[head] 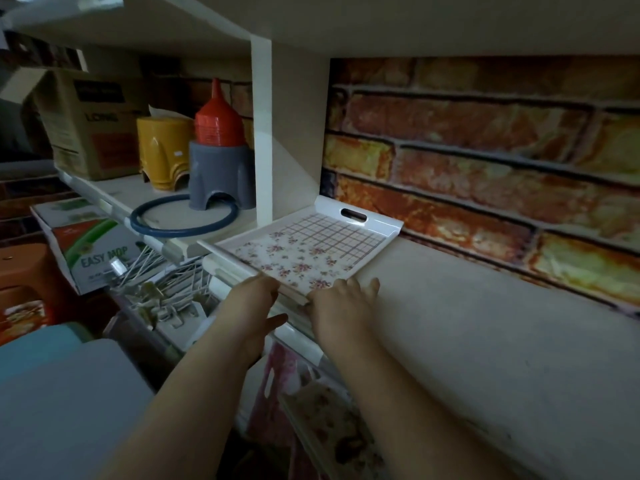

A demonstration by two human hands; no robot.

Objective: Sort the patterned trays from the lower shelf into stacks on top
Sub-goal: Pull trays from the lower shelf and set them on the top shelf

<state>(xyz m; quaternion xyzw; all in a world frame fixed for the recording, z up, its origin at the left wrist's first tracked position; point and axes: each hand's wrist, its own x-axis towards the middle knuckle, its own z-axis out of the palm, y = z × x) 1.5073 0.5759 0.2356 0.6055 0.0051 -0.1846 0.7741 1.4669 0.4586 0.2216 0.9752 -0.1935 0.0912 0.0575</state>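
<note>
Two bare hands meet the near edge of a floral-and-grid patterned tray [304, 249], which lies flat on the cream upper shelf [467, 323], hard against the white upright divider [277, 133]. The tray's cut-out handle faces the brick-pattern back wall [485, 150]. The left hand [251, 301] holds the tray's near-left rim; its fingers curl over the edge and the thumb extends below. The right hand [341, 299] lies at the near-right corner with fingers straight and slightly apart, tips on the rim and shelf surface. Below the shelf lip, more patterned trays [325, 420] stand in the lower compartment. Left of the divider, the adjoining shelf carries a grey stool [218, 181] topped with red funnels [218, 119], a yellow stool [162, 150], a blue ring [183, 218] and a cardboard box [86, 123]. An "EASY MOP" box [93, 251] sits lower left. Lighting is dim.
</note>
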